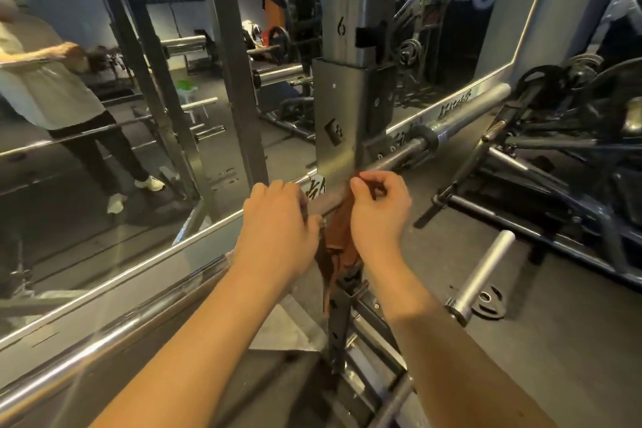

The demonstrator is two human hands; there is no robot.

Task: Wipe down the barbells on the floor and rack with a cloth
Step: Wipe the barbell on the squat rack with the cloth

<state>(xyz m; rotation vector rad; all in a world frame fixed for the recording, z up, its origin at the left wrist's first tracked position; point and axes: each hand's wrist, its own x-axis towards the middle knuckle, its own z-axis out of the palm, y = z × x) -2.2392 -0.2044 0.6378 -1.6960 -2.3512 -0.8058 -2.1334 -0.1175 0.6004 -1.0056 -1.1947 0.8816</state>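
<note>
Over the racked barbell, a rust-brown cloth hangs crumpled.

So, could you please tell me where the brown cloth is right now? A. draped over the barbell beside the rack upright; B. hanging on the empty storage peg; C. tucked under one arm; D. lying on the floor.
A: the brown cloth hangs over the barbell at the rack upright, between the left hand and the right hand, whose fingers pinch its top.
</note>
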